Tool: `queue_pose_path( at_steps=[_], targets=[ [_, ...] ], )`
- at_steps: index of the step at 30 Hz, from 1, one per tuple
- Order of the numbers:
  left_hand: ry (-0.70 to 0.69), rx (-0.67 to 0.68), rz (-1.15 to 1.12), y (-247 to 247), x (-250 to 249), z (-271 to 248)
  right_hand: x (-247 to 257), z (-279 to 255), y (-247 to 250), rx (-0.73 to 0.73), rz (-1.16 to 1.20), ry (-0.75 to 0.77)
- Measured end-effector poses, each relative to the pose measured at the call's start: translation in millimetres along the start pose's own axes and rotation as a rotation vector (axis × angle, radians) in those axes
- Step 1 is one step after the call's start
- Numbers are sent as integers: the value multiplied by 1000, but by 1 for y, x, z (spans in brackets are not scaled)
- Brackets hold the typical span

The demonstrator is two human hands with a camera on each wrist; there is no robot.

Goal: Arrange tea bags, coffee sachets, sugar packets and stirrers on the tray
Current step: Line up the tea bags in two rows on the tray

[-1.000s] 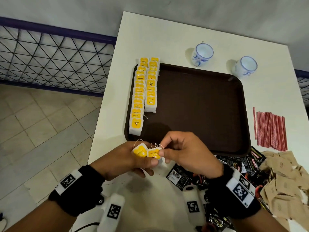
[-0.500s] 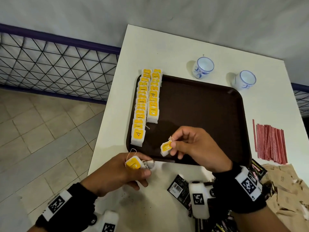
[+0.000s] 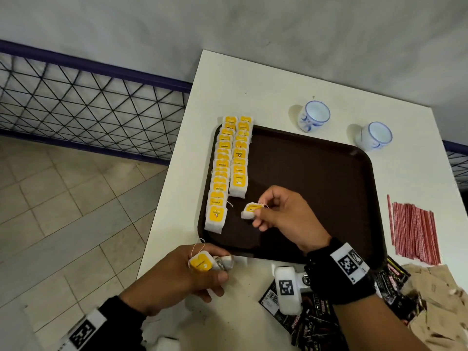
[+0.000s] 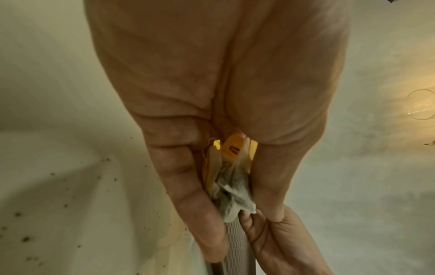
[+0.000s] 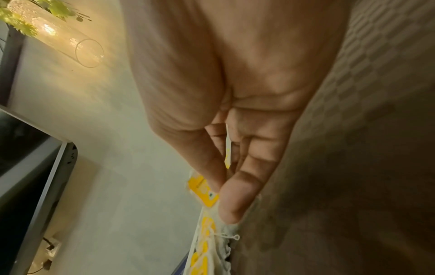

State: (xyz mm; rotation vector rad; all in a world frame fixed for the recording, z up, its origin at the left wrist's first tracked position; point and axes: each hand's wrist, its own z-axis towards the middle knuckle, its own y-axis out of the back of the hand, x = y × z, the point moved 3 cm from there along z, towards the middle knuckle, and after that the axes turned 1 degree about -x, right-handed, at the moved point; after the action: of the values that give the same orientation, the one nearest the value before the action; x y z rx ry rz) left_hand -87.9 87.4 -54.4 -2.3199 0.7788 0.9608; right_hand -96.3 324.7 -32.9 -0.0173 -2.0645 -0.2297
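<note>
Right hand (image 3: 283, 214) pinches one tea bag (image 3: 250, 211) over the tray (image 3: 316, 188), just below the shorter second row of bags (image 3: 239, 158). Left hand (image 3: 182, 274) is closed on a bunch of spare bags (image 3: 202, 262) at the bench (image 3: 253, 82) edge, off the tray. To do it well: lay the bag tag-up, overlapping the last in the row, string tucked under, and keep the row edge parallel to the first row (image 3: 220, 173).

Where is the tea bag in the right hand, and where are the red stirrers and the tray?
tea bag (image 3: 251, 211), head view, yellow tag
stirrers (image 3: 412, 233), head view, middle of bundle
tray (image 3: 316, 178), head view, bare floor
</note>
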Motion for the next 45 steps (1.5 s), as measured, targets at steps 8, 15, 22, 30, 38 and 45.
queue_pose_path(
  at_steps=[8, 15, 22, 30, 38, 45],
  targets=[
    [-4, -1, -27, 4, 3, 1, 0, 8, -5, 49, -134, -36],
    [10, 19, -35, 5, 2, 3, 6, 16, -6, 1, -188, -10],
    [4, 29, -55, 5, 2, 3, 15, 36, -17, -7, -127, -72],
    [8, 29, -67, 4, 4, 2, 14, 45, -24, -50, 9, -171],
    [17, 31, -68, 2, 4, 1, 9, 47, -28, -136, -2, -186],
    [18, 16, -50, 1, -3, 1, 6, 47, -28, -192, -68, -159]
  ],
)
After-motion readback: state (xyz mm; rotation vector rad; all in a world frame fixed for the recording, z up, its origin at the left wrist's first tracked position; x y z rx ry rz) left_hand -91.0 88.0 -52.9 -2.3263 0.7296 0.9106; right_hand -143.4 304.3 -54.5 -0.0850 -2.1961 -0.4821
